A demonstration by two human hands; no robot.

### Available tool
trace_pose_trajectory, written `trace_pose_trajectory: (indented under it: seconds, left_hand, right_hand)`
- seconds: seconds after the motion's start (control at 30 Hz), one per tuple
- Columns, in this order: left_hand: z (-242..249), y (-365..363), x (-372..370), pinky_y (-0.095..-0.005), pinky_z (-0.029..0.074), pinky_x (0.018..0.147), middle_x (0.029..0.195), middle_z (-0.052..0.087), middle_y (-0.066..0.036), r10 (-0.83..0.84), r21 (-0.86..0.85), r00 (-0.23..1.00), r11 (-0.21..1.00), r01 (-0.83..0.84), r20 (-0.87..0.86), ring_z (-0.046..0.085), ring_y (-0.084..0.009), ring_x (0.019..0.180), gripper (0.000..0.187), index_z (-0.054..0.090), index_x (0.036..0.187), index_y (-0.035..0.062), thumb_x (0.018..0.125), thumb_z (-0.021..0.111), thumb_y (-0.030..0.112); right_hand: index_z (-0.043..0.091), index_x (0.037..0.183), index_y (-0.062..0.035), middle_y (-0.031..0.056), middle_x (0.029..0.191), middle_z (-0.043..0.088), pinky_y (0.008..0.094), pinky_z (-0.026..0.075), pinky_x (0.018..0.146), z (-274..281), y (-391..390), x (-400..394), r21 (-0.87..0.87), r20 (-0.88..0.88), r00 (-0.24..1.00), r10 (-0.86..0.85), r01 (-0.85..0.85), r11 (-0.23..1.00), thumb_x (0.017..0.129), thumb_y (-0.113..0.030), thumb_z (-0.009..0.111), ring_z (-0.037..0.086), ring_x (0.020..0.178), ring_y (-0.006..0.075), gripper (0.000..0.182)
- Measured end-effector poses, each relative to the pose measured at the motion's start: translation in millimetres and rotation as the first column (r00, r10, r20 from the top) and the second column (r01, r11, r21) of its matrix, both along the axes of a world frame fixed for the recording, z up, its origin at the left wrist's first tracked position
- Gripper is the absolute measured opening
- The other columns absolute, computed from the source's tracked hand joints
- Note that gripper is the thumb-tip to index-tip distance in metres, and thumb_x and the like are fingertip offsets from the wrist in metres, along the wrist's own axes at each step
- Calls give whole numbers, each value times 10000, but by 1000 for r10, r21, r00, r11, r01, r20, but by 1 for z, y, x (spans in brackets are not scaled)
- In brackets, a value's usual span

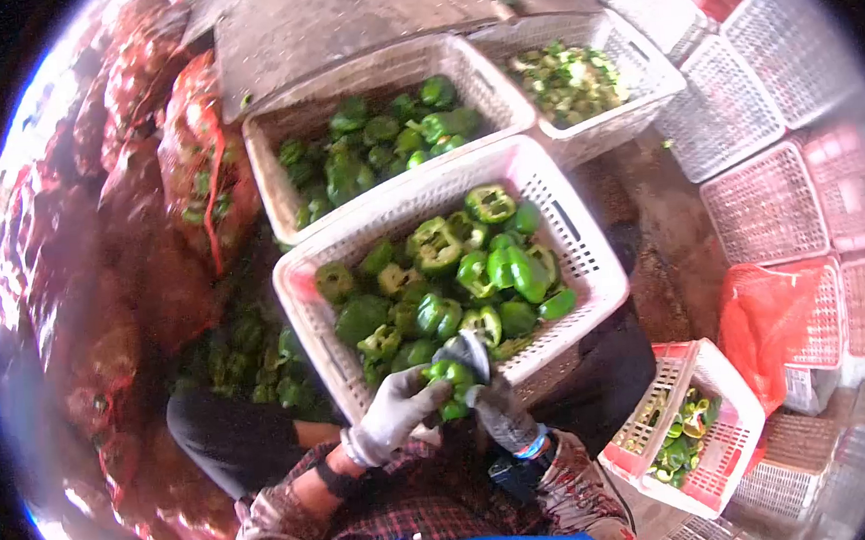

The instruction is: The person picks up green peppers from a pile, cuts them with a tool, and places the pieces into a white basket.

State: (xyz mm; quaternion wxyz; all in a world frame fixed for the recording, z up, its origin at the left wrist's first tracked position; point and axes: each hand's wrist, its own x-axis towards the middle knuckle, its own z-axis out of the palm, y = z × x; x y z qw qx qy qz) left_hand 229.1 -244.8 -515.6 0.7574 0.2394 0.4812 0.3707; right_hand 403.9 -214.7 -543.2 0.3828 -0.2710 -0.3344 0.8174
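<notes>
My left hand point(399, 413), in a pale grey work glove, is closed around a green bell pepper point(450, 381) just above the near rim of a white plastic crate point(595, 304). On the pepper's other side, my right hand point(504, 412), in a darker, dirtier glove, is closed on a knife point(475, 353). Its grey blade shows beside the pepper, while the handle is hidden in the glove. Inside the crate lie several bell peppers point(518, 269), some whole and some with their tops cut off, showing pale hollow insides.
Behind stand a crate of whole peppers point(263, 146) and a crate of pale green scraps point(670, 83). Red mesh sacks point(198, 146) fill the left side. Loose peppers point(248, 358) lie by my left knee. A red-and-white crate point(731, 380) holds pepper pieces; stacked crates point(764, 202) line the right.
</notes>
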Motion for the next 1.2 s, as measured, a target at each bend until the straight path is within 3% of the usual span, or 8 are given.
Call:
trace_pose_trajectory:
  seconds: [0.27,0.5,0.6,0.7,0.77,0.83,0.9,1.2]
  left_hand:
    - [-21,12,5,-231,433,583,749,608,6,106,241,910,970,-7,-401,498,-47,659,138,613,945,19,856,649,118]
    - [-17,34,0,-429,472,591,759,620,-134,319,320,103,764,560,-942,630,-330,725,231,585,882,94,753,692,253]
    - [-34,42,-26,-393,497,588,754,638,-138,229,330,320,892,310,-919,649,-287,695,222,595,917,73,818,657,262]
    - [-23,57,-34,-321,528,584,899,610,-40,292,50,933,956,-288,-209,608,-136,684,255,561,1145,63,901,562,140]
    - [-32,85,-32,-300,537,611,975,590,-26,364,17,926,931,-365,-103,607,-138,750,328,520,1218,56,900,564,124]
    - [-15,139,-20,-302,522,689,987,580,-21,299,156,954,944,-292,-24,588,-134,876,296,539,1187,50,902,570,127]
    - [0,209,-3,-357,501,799,1019,589,-31,183,369,961,895,-250,209,559,-138,1003,330,526,1240,65,923,568,148]
    - [70,215,-113,-267,498,708,1025,647,-19,493,626,835,739,-251,-246,611,-119,847,327,604,1188,42,874,620,133]
  right_hand:
    - [593,1147,-50,106,1041,650,334,496,822,8,17,-12,409,657,721,-222,-92,908,867,-175,632,632,937,203,308]
    - [609,1089,-45,118,955,638,322,505,777,37,14,-15,500,683,641,-349,-62,864,817,-93,676,643,866,220,285]
    - [612,1082,-66,112,1036,634,362,513,806,73,10,-8,738,515,703,-490,-73,671,822,-131,692,628,956,253,279]
    - [510,1268,-23,124,1155,614,374,481,898,41,41,-14,77,410,835,-366,368,927,876,-209,665,596,1052,268,461]
    - [393,1394,-87,119,1243,573,318,549,734,-45,70,-10,612,685,498,-532,1,790,931,-340,571,638,1016,247,557]
    - [379,1407,-122,122,1220,588,290,541,546,-19,73,-4,48,555,788,-267,291,956,937,-355,562,682,910,227,555]
    - [366,1414,-141,113,1195,605,299,498,442,-32,80,9,-84,736,652,-182,355,931,939,-385,554,701,778,228,567]
    - [622,1111,-39,125,829,676,353,516,543,-47,33,-4,314,782,566,-259,1,949,939,-362,570,653,612,232,369]
